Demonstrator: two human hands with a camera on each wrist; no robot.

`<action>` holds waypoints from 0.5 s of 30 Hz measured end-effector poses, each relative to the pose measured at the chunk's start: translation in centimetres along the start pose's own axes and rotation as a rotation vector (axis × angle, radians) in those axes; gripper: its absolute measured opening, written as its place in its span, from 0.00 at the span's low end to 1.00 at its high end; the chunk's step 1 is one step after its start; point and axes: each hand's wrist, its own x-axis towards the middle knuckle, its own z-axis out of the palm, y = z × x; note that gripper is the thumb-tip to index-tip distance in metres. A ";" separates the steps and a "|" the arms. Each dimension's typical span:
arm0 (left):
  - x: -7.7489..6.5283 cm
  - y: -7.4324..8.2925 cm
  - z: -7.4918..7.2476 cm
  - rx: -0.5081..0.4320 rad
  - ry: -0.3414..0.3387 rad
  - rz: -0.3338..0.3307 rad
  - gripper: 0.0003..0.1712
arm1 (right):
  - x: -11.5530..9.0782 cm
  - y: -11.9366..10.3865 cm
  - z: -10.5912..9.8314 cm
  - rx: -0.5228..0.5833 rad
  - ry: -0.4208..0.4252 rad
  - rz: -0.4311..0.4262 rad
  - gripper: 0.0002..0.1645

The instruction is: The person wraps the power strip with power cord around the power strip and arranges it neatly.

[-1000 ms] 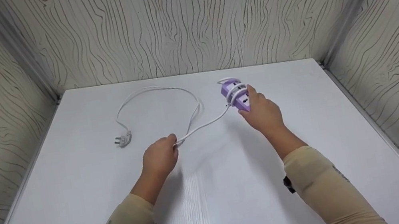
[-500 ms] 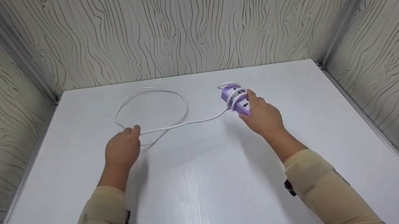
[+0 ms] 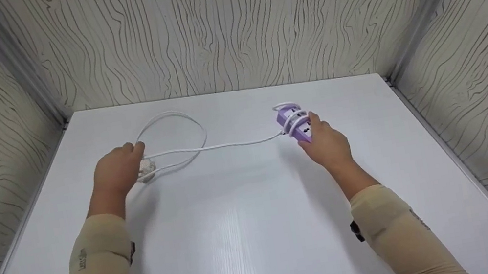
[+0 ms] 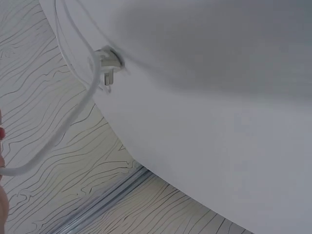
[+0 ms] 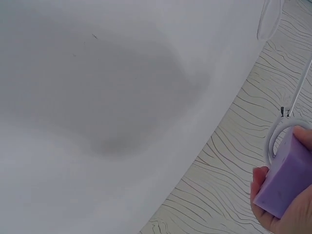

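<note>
My right hand [image 3: 328,145] grips the lower end of a purple and white power strip [image 3: 295,123], held above the table. White cord is wound around the strip's middle, and in the right wrist view its purple end [image 5: 287,180] sits between thumb and fingers. From the strip the cord [image 3: 240,144] runs nearly straight left to my left hand [image 3: 117,172], which pinches it between thumb and fingers. Beyond that hand the cord loops back over the table. The white plug [image 3: 147,169] lies on the table, partly behind the left hand; its prongs [image 4: 108,78] show in the left wrist view.
A white table [image 3: 237,217] spreads beneath both hands. Wood-grain panels [image 3: 206,29] rise along its back and both sides, with grey metal posts [image 3: 21,65] at the corners.
My left hand has moved left and away from me, drawing the cord out toward the plug. The loop on the table has shifted left and become smaller. The right hand stays nearly still.
</note>
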 end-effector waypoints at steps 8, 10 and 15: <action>1.1 -1.6 -1.7 0.045 0.063 0.062 0.16 | 0.3 0.3 0.0 -0.005 -0.019 0.029 0.46; 1.3 -2.0 -2.2 0.053 0.086 0.074 0.15 | 0.2 0.4 0.1 -0.003 -0.022 0.035 0.46; 1.8 -2.5 -2.4 0.046 0.054 0.020 0.14 | -0.2 0.2 0.3 -0.022 -0.036 0.021 0.45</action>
